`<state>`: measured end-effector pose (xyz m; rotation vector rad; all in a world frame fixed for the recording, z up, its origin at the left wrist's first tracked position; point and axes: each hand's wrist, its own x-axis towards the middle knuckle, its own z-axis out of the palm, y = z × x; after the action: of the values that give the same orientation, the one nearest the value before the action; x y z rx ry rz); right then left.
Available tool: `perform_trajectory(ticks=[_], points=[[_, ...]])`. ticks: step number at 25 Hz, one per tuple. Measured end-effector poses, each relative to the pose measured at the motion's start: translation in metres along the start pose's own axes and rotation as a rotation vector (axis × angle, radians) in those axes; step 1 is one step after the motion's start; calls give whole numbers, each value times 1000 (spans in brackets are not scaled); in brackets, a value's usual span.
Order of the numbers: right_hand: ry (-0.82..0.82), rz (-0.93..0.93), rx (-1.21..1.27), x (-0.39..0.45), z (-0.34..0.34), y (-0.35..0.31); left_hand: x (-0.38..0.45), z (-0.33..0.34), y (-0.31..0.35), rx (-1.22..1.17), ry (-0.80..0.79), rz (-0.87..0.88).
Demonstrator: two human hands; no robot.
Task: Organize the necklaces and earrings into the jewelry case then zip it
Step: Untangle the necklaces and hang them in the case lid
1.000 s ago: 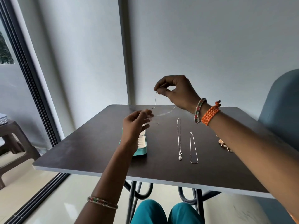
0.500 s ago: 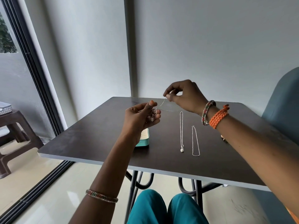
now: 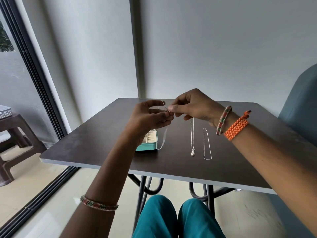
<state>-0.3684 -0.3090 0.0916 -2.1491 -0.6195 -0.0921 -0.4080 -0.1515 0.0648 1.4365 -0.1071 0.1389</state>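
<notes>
Both grips pinch one thin necklace above the counter.

My left hand [image 3: 147, 119] and right hand [image 3: 192, 107] meet fingertip to fingertip, each grip narrow and closed on the fine chain [image 3: 163, 136], its small ring at the pinch and a loop hanging down just beside the open teal jewelry case [image 3: 149, 143]. The case sits under my left wrist, near the counter's front edge. To its right lie a pendant necklace [image 3: 192, 134] and a plain chain necklace [image 3: 207, 143], straight, side by side, apart from each other and from the case. The dark counter [image 3: 85, 140] is bare to the left and behind my hands, up to the wall corner; a blue chair [image 3: 301, 103] stands at the right edge.
</notes>
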Motion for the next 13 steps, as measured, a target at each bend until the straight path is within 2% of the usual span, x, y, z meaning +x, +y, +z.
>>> perform_trajectory(ticks=[3, 5, 9, 11, 13], points=[[61, -70, -101, 0, 6, 2, -1, 1, 2, 156, 41, 9], [91, -74, -144, 0, 11, 4, 0, -1, -1, 305, 130, 41], [184, -56, -127, -3, 19, 9, -3, 6, -9, 707, 281, 280], [284, -49, 9, -5, 23, 12, -2, 7, -13, 729, 285, 285], [289, 64, 375, -8, 27, 13, 0, 5, -14, 569, 206, 186]])
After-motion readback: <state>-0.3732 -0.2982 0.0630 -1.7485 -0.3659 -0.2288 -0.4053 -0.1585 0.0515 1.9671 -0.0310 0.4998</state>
